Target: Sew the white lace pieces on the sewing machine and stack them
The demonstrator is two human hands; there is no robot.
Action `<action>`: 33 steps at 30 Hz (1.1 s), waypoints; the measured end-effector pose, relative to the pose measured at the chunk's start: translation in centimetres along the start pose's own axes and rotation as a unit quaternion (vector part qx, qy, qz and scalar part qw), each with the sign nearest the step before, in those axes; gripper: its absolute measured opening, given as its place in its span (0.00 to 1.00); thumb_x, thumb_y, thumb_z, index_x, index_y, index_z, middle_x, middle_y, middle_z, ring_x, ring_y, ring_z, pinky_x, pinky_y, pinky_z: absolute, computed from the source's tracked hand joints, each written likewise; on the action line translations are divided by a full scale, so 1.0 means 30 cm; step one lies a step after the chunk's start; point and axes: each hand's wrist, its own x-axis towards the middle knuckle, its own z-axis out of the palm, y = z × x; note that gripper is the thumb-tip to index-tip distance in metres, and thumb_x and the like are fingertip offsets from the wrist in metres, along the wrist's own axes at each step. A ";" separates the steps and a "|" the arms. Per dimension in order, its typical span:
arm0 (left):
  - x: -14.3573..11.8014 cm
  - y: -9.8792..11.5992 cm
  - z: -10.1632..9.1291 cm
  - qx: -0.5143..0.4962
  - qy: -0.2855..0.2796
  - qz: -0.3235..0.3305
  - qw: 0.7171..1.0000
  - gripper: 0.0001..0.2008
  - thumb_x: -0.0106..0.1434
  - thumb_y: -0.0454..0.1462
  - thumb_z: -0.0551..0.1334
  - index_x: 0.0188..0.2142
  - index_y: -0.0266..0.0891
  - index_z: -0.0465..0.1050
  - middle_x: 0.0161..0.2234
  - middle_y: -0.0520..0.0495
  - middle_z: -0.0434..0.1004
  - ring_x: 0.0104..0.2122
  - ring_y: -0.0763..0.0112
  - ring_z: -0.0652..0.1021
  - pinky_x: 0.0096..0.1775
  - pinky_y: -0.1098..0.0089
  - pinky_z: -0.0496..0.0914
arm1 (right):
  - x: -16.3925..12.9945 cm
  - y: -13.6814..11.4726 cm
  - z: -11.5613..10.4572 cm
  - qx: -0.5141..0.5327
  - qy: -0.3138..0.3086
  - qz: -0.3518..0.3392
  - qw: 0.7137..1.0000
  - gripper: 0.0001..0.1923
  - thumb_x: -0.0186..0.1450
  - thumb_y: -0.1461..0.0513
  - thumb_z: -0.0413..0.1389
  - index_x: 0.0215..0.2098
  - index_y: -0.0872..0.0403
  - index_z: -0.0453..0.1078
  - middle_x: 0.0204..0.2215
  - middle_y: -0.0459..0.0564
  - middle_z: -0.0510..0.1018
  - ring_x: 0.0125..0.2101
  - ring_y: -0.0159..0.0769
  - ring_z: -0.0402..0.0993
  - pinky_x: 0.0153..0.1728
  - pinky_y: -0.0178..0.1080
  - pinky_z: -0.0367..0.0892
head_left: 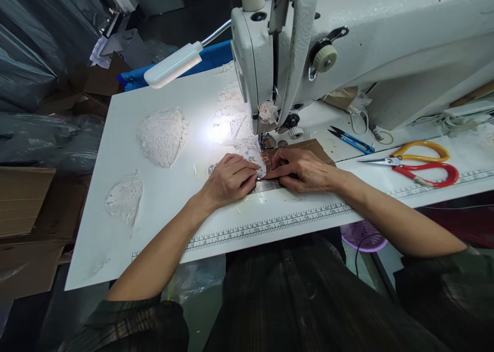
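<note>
So the table [154, 208] is a white sewing bench, pretty scuffed, with a ruler strip [270, 223] printed along its front edge. The numbers run along it, but they're too small to read properly apart from looking like a centimetre scale. A big white sewing machine [347, 48] sits at the back right, with a gooseneck lamp [172, 66] throwing a bright patch on the tabletop just left of the needle. Room's dim and cluttered: cardboard boxes [23, 208] off the left edge, grey plastic sheeting [31, 48] behind them, and a blue bin [214, 56] past the back edge. No brand on the machine that I can make out.

The lace [239, 156] is white, openwork and a bit crumpled. It lies right in front of the needle, running back under the lamp glare. Both hands press on it, flat and fingers together, not really gripping: the left hand [229, 179] lies on the lace, and the right hand [303, 169] pins a small red tag [265, 159] and the lace edge against a brown cardboard piece [309, 148].

Two more lace pieces lie toward the left edge, a bigger one [164, 136] further back and a smaller one [124, 197] nearer the front. Right side of the table: blue snips [353, 141], then yellow scissors [417, 154] and red scissors [428, 174], touching.
</note>
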 end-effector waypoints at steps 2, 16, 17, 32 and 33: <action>0.000 0.001 -0.001 0.010 -0.003 0.007 1.000 0.07 0.65 0.30 0.61 0.32 0.40 0.75 0.38 0.49 0.84 0.34 0.69 0.82 0.43 0.59 0.77 | -0.002 0.004 0.003 0.017 0.013 0.013 1.000 0.20 0.64 0.64 0.51 0.48 0.45 0.80 0.43 0.50 0.77 0.42 0.38 0.72 0.45 0.42 0.69; -0.007 0.000 0.005 0.009 -0.004 0.011 1.000 0.06 0.65 0.30 0.61 0.33 0.39 0.75 0.39 0.48 0.84 0.35 0.69 0.82 0.42 0.61 0.77 | 0.002 -0.001 0.023 0.018 0.060 0.070 0.996 0.21 0.69 0.63 0.47 0.56 0.50 0.74 0.44 0.56 0.73 0.43 0.40 0.72 0.48 0.45 0.71; -0.008 0.001 0.006 0.010 -0.003 0.013 1.000 0.06 0.65 0.30 0.61 0.33 0.39 0.75 0.39 0.48 0.84 0.35 0.69 0.82 0.42 0.61 0.77 | 0.000 -0.001 0.019 0.024 0.057 0.059 0.996 0.21 0.68 0.64 0.48 0.54 0.49 0.76 0.44 0.55 0.72 0.43 0.39 0.72 0.48 0.45 0.71; 0.003 -0.055 -0.068 0.074 -0.080 0.009 0.994 0.17 0.71 0.47 0.56 0.52 0.39 0.71 0.51 0.41 0.79 0.47 0.59 0.78 0.50 0.54 0.66 | -0.003 -0.025 0.019 -0.056 0.032 0.022 0.998 0.20 0.67 0.64 0.50 0.52 0.49 0.77 0.46 0.57 0.73 0.44 0.43 0.72 0.45 0.47 0.72; 0.001 -0.057 -0.066 0.081 -0.102 0.010 0.991 0.19 0.72 0.47 0.54 0.55 0.39 0.69 0.54 0.40 0.77 0.49 0.59 0.77 0.51 0.53 0.65 | -0.003 -0.026 0.019 -0.059 0.034 0.023 0.997 0.20 0.67 0.64 0.50 0.52 0.49 0.77 0.46 0.56 0.73 0.44 0.43 0.72 0.45 0.47 0.72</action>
